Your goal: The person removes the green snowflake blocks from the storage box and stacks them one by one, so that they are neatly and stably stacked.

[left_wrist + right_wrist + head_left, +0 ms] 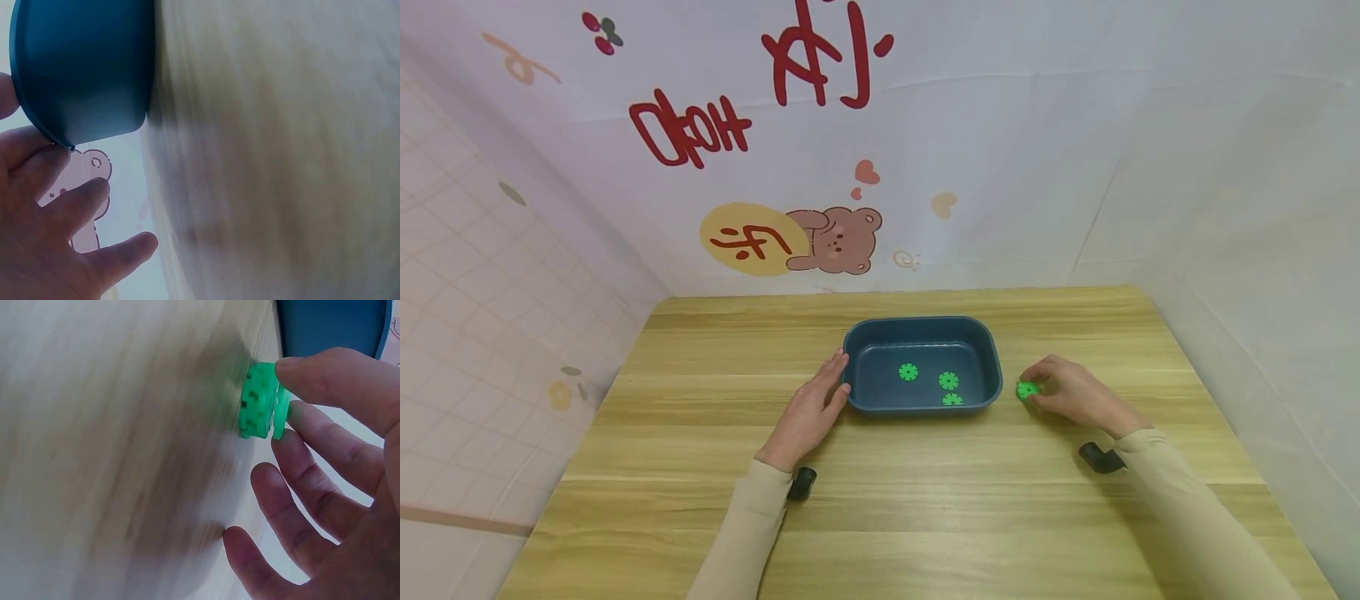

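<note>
A dark blue rectangular bin [880,409] stands on the table with three green notched plastic discs [908,372] in it. My left hand [805,417] is at its left end, fingers extended and touching the rim, as the left wrist view also shows. Just right of the bin, my right hand [1075,396] is over a short stack of the same green discs [253,403]. Thumb and fingertips pinch the top disc [282,415], which is tilted slightly apart from those beneath. How many discs the stack has cannot be made out.
The wood-grain table [925,517] ends at a white printed curtain [1000,167] behind, with more curtain along both sides. A black wrist mount [802,483] sits under the left wrist and another black mount [1101,457] by the right.
</note>
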`<act>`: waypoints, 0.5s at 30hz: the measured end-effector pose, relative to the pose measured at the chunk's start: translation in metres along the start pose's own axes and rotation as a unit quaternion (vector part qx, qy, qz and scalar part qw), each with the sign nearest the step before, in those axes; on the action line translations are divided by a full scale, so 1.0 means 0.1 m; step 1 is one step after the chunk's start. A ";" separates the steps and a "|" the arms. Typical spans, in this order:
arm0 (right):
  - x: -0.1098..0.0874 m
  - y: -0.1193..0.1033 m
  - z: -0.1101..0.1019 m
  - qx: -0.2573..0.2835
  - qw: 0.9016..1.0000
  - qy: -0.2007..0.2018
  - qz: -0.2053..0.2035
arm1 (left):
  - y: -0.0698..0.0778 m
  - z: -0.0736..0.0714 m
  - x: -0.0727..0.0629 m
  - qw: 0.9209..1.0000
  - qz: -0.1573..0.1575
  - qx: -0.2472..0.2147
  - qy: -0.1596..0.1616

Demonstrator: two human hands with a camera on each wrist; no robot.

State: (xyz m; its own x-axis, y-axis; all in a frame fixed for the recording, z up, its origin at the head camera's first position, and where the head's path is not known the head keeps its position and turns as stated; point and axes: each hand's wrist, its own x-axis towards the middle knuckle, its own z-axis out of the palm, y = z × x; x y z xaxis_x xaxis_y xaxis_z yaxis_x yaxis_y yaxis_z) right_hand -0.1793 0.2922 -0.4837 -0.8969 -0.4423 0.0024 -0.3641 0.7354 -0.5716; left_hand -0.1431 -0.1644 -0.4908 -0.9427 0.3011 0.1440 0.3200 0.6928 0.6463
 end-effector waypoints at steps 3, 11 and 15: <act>0.00 0.01 0.00 -0.003 1.000 0.001 -0.002 | 0.00 0.00 0.00 1.000 0.001 0.000 0.000; 0.01 0.02 0.01 -0.013 1.000 0.002 -0.007 | 0.00 0.00 -0.01 1.000 0.001 -0.003 0.002; 0.02 0.01 0.01 -0.012 1.000 -0.003 -0.006 | -0.01 0.00 -0.01 1.000 0.002 -0.003 0.001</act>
State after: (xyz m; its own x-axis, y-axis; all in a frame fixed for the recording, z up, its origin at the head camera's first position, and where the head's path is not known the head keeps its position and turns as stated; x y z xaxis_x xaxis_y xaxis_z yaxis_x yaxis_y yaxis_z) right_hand -0.1811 0.2918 -0.4857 -0.8912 -0.4537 0.0033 -0.3802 0.7429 -0.5509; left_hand -0.1427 -0.1648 -0.4915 -0.9418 0.3018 0.1479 0.3225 0.6880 0.6501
